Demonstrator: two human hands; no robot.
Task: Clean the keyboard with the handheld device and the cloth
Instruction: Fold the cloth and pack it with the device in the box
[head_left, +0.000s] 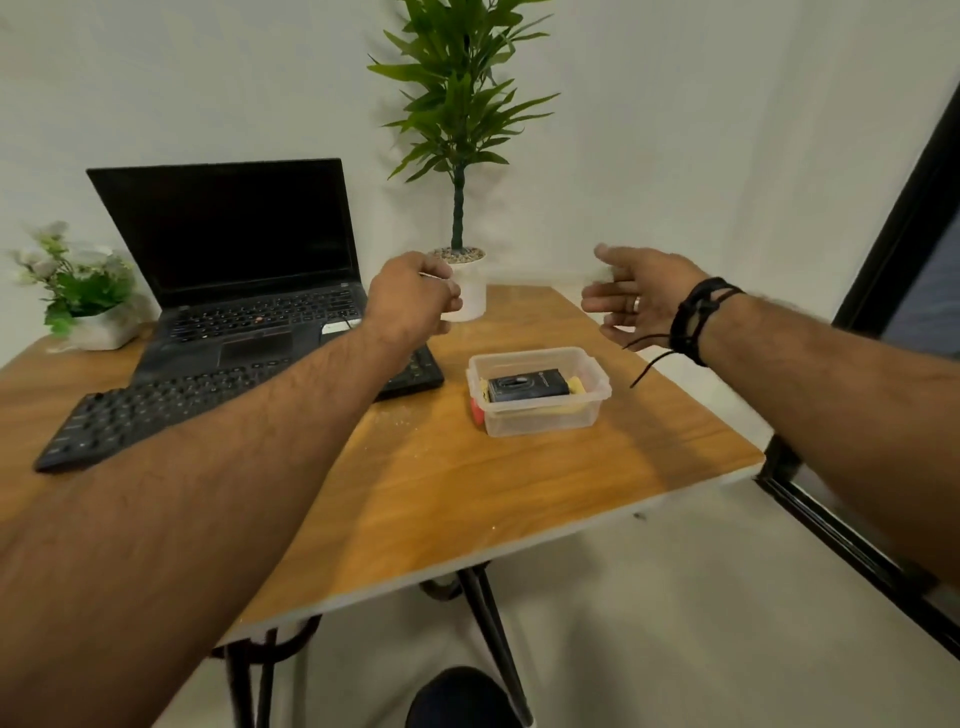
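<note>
Both raised: left hand (410, 299) loosely curled, right hand (636, 296) spread, empty; below them, flat black plastic keyboard (156, 410), clear tub (540, 415).

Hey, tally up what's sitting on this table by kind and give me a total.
Potted plants: 2, tall plant and small plant
Computer gear: 2, laptop and keyboard
Containers: 1, clear tub holding a black box and something yellow
Total: 5 on the table, counting the tub with its contents as one.

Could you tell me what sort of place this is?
Probably a small home or office desk corner: an open laptop and keyboard on a wooden table, with a potted plant against the wall.
</note>
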